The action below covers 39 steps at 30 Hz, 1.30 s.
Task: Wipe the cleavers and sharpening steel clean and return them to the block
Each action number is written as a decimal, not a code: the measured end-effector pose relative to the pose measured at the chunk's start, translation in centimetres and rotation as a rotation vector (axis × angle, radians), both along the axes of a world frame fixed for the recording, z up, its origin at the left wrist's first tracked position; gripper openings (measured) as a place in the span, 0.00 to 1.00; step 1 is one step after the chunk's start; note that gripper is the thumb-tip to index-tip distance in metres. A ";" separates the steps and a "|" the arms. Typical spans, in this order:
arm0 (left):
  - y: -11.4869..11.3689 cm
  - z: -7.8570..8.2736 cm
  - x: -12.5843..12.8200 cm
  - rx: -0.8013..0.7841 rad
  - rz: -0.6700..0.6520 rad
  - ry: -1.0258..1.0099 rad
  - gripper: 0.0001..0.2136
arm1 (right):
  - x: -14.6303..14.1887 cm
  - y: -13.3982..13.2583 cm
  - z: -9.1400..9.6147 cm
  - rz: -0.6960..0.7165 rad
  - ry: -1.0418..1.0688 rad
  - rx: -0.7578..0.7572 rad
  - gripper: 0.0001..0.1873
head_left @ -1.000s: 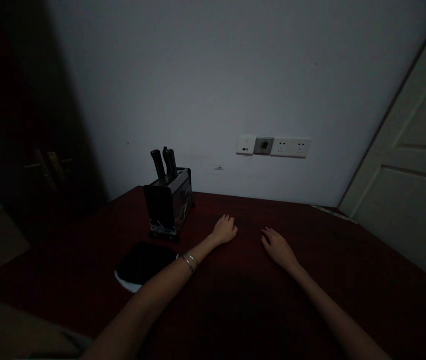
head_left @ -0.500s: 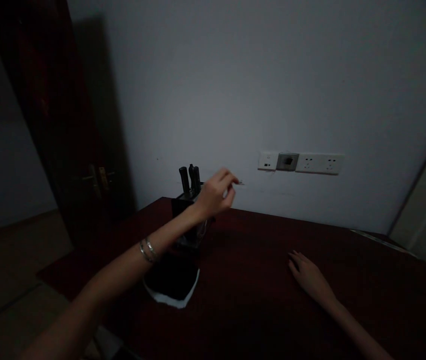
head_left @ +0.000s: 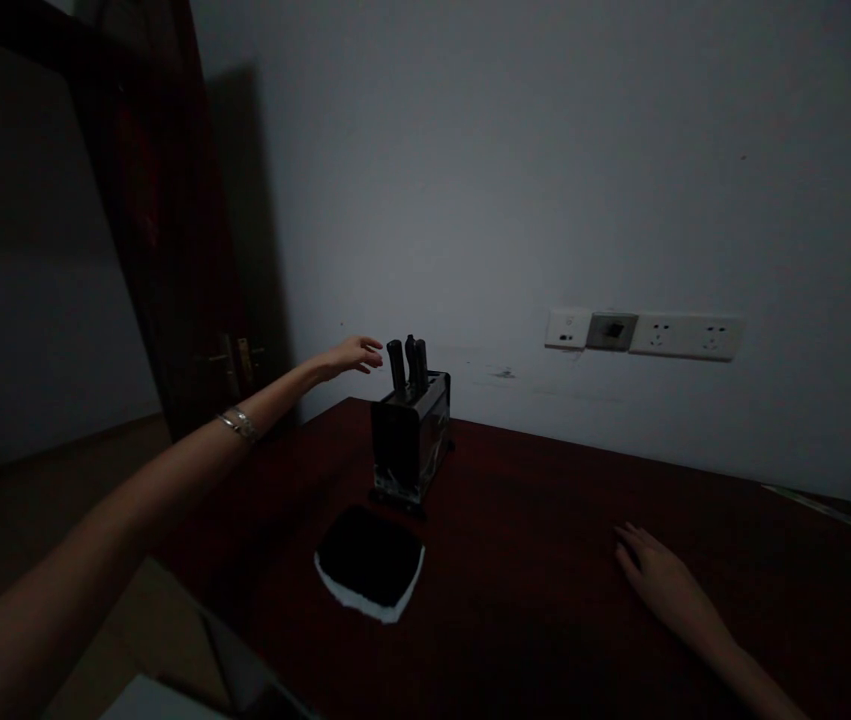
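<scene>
A dark knife block [head_left: 410,440] stands on the dark red table [head_left: 545,520], with three black knife handles [head_left: 408,364] sticking up from its top. My left hand [head_left: 352,355] hovers in the air just left of the handles, fingers stretched out, holding nothing; bracelets show on that wrist. My right hand [head_left: 661,580] lies flat on the table at the right, fingers apart. A black pad with a white edge [head_left: 371,562] lies on the table in front of the block.
A white socket strip [head_left: 642,333] is on the grey wall behind the table. A dark wooden door [head_left: 170,250] with a handle stands at the left. The table's left edge runs close to the block.
My left hand rose from the table, passed over the block and now sits left of the knife handles. The view has swung left. My right hand stayed flat on the table.
</scene>
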State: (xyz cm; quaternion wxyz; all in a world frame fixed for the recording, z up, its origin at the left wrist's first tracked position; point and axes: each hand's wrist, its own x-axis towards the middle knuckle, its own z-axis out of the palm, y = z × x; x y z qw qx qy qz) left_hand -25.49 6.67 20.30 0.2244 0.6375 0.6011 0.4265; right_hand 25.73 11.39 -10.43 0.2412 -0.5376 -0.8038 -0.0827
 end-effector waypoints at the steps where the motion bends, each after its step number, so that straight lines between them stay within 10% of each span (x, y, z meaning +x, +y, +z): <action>1: 0.0 -0.6 0.0 -0.038 -0.071 -0.036 0.21 | 0.0 0.0 0.0 0.002 -0.008 -0.005 0.27; 6: -0.3 -2.7 1.2 -0.081 -0.268 -0.050 0.20 | 0.3 0.3 -0.2 0.019 -0.003 0.010 0.26; 13: 0.4 -4.3 2.3 -0.014 -0.165 -0.065 0.17 | 0.1 0.2 -0.4 0.013 -0.008 0.030 0.27; 39: 1.9 -3.7 1.7 0.008 -0.315 -0.188 0.16 | -0.1 -0.2 -0.3 0.024 0.035 0.026 0.28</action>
